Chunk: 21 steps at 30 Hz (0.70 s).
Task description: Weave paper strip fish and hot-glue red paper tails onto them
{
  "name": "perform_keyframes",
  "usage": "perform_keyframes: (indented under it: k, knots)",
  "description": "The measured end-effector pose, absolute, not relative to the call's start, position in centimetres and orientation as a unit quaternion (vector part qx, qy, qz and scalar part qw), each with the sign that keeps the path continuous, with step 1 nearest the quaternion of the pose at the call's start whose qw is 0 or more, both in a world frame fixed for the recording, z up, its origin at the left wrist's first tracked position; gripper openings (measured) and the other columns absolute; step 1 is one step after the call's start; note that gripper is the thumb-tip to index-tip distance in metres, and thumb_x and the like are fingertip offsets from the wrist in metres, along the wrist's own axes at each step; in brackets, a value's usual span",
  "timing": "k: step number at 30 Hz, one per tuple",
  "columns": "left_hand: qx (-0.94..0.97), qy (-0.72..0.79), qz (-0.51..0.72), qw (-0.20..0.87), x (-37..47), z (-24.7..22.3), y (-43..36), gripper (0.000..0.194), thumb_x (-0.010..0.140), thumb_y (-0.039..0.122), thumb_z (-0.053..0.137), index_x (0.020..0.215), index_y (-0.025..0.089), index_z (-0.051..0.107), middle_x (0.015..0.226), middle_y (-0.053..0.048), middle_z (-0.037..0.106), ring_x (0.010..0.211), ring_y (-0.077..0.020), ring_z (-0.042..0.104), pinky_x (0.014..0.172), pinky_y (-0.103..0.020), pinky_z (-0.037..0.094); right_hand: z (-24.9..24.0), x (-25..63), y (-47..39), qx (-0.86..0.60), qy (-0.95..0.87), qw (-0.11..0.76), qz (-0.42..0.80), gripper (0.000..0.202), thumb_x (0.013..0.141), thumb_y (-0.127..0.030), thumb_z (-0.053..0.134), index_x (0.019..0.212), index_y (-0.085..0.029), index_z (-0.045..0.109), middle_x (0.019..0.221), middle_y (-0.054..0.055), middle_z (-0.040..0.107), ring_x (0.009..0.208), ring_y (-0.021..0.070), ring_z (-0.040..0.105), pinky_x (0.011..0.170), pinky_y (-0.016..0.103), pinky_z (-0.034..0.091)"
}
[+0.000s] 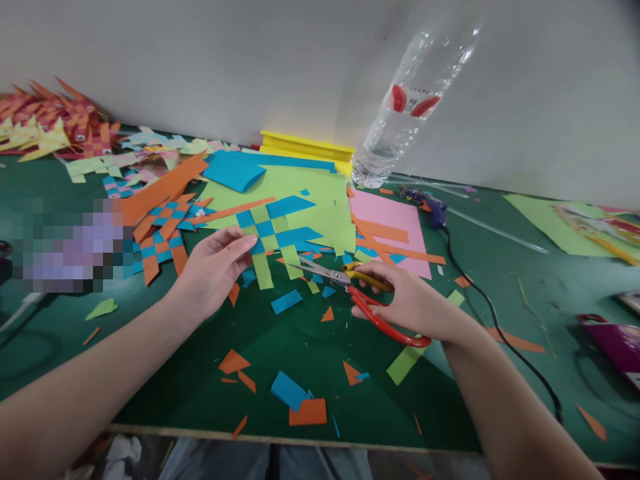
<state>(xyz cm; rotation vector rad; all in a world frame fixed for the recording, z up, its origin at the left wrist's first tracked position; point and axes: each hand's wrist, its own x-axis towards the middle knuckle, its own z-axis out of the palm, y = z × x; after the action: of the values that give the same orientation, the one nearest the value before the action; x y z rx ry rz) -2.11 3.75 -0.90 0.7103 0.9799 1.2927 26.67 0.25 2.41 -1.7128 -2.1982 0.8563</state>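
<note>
Between the thumb and fingers of my left hand (215, 270) is a woven paper fish (269, 230) of blue and light green strips. Its strip ends stick out to the right and downward. My right hand (400, 297) is closed around a pair of scissors (333, 272) with one yellow and one red handle. The blades are parted and point left, close to a green strip end (291, 261) of the woven piece. Whether they touch it, I cannot tell. Small blue and orange paper scraps (287, 302) lie beneath the hands.
A clear plastic bottle (395, 127) stands near the wall. A glue gun (430, 205) with a black cord lies to the right. Green sheets (320, 183), a pink sheet (395, 217) and orange-blue woven pieces (163, 247) lie behind. Finished paper fish (50, 120) are piled at the far left.
</note>
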Motion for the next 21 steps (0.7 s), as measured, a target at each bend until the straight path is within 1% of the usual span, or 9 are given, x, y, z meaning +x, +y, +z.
perform_keyframes:
  k: [8,12,16,21]
  knots:
    - [0.314,0.425,0.552,0.645,-1.86,-0.73,3.4,0.024,0.064,0.021,0.082,0.072,0.019,0.06,0.073,0.004,0.061,0.072,-0.0099,0.058,0.069,-0.024,0.051,2.29,26.6,0.13,-0.578,-0.751,0.106,0.301,0.062,0.063,-0.051,0.074,0.117,-0.021,0.063,0.112,0.009,0.067,0.098,0.0265,0.065,0.085,0.044,0.055]
    - [0.314,0.426,0.551,0.645,-1.86,-0.73,3.38,0.026,0.063,0.021,0.083,0.073,0.018,0.06,0.074,0.004,0.061,0.072,-0.0094,0.058,0.069,-0.023,0.051,2.41,26.68,0.13,-0.583,-0.745,0.102,0.307,0.064,0.063,-0.053,0.074,0.116,-0.021,0.063,0.108,0.008,0.069,0.093,0.0247,0.066,0.081,0.04,0.056]
    - [0.315,0.425,0.552,0.645,-1.79,-0.63,3.31,0.027,0.062,0.02,0.084,0.072,0.018,0.059,0.072,0.004,0.06,0.068,-0.008,0.057,0.065,-0.021,0.049,2.7,26.68,0.09,-0.579,-0.747,0.102,0.311,0.057,0.064,-0.055,0.073,0.111,-0.022,0.066,0.102,0.006,0.07,0.087,0.0222,0.066,0.077,0.036,0.055]
    - [0.313,0.427,0.549,0.647,-1.74,-0.51,3.23,0.028,0.061,0.02,0.085,0.071,0.017,0.059,0.07,0.004,0.06,0.068,-0.0084,0.058,0.062,-0.02,0.049,2.88,26.78,0.04,-0.582,-0.739,0.098,0.325,0.054,0.066,-0.05,0.074,0.111,-0.022,0.066,0.097,0.005,0.071,0.08,0.02,0.066,0.07,0.033,0.054]
